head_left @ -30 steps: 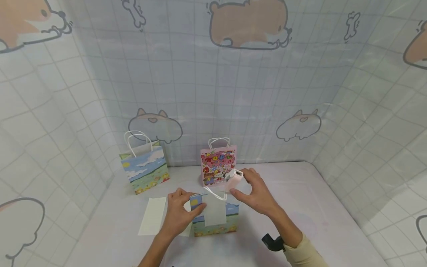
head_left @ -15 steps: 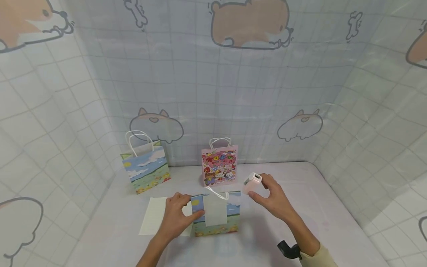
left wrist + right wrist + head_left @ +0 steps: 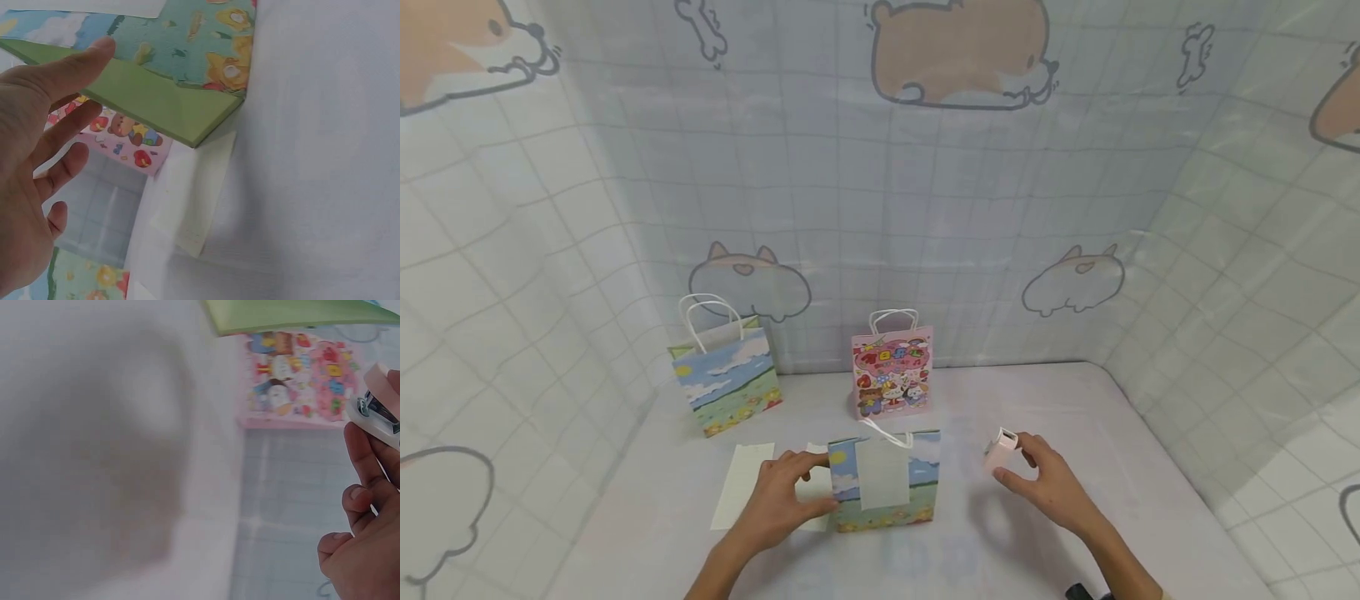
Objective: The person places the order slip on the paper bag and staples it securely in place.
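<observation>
In the head view a small paper gift bag [image 3: 923,479] with a sky-and-meadow print stands at the front middle. A white paper slip [image 3: 883,475] lies over its front, just below the white cord handle [image 3: 891,437]. My left hand [image 3: 778,500] is at the bag's left side, fingers apart and loosely bent. The left wrist view has the thumb [image 3: 81,69] overlapping the bag's green side panel [image 3: 156,100]. To the right of the bag, my right hand [image 3: 1052,487] holds a pink and white stapler [image 3: 999,452] between thumb and fingers; its metal part shows in the right wrist view.
Two more bags stand behind: a matching meadow bag [image 3: 730,379] at back left and a pink cartoon bag [image 3: 891,375] at back middle. White paper sheets [image 3: 741,487] lie left of the front bag. A patterned cloth wall [image 3: 970,208] closes off the table's back.
My right hand has carried the stapler right and lower, away from the bag's top. My left hand has loosened from the bag's upper left edge and drawn slightly down and left.
</observation>
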Motion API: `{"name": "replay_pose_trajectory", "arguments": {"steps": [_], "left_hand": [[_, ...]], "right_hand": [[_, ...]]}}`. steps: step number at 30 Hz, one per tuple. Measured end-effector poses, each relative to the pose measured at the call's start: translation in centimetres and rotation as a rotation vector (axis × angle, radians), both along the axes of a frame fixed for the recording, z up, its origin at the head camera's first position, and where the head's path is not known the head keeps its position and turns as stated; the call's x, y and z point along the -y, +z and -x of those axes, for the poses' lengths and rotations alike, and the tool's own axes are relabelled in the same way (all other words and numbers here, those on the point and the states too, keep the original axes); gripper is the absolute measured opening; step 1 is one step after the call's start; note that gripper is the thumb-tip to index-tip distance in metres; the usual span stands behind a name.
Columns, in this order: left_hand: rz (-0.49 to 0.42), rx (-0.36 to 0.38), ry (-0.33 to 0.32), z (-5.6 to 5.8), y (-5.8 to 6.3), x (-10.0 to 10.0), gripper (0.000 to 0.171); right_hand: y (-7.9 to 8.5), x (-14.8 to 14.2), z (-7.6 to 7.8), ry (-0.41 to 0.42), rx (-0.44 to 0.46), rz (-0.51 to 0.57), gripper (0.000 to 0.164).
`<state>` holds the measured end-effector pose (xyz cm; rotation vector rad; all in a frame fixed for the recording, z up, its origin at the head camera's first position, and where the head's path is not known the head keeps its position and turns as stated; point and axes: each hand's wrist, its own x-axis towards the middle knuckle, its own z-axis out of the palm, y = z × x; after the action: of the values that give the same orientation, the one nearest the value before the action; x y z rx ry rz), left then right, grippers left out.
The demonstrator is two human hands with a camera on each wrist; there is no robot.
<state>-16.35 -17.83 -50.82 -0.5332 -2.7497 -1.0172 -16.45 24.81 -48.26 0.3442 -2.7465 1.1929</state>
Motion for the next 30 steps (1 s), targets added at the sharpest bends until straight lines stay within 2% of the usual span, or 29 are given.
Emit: {"name": "replay_pose_trajectory", "arguments": {"steps": [5,8,16,21,26,30], "left_hand": [[-0.009,-0.035,-0.007,0.2,-0.3,-0.4,0.055],[-0.016,-0.039,-0.005,0.5,-0.4,-1.1,0.055],[-0.019,-0.055,-0.013,1.2,-0.4,-3.8,0.056],[-0.008,-0.053,-0.01,1.7,-0.4,-5.9,0.057],[-0.001,-0.052,0.004,2.2,-0.2,-7.9,0.059],[-0.019,-0.059,0.014,2.5,-0.3,-9.3,0.058]], "right_hand": [[-1.8,-0.9,-0.8,0.002,0.109,-0.004,0.034],[-2.5,-1.2,-1.1,0.008,0.142,-0.002,0.032],[-3.3,-1.5,-1.5,0.034,0.232,-0.036,0.026],[-3.5,-1.3,-1.7,0.103,0.28,-0.039,0.031],[-3.8,-1.1,-2.1,0.177,0.352,-0.01,0.045],[-4.2,-1.0,-2.3,0.232,0.349,0.0,0.042]]}}
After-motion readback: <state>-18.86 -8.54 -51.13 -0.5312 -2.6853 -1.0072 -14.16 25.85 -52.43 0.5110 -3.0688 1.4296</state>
